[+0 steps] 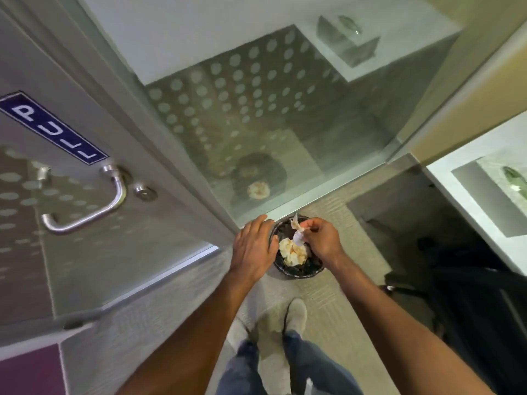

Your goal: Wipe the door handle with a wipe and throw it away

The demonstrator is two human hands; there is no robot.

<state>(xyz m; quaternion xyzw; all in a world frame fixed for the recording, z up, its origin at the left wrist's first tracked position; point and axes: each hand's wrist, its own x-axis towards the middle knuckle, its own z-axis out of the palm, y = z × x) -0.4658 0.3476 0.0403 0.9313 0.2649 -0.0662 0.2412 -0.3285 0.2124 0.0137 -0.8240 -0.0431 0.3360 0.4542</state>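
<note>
A curved metal door handle (97, 206) sits on the glass door at the left, under a blue PULL sign (52, 129). On the floor by the glass wall stands a small black bin (299, 269) lined with a dark bag, with crumpled paper (291, 250) inside. My right hand (322, 240) pinches a white wipe (298, 230) directly over the bin's opening. My left hand (253, 249) hovers flat over the bin's left rim, fingers apart and holding nothing.
A glass wall (285, 124) with frosted dots rises just behind the bin and reflects it. A white counter (462, 195) juts out at the right, with dark objects (470, 295) beneath it. My feet (295, 315) stand on pale carpet just short of the bin.
</note>
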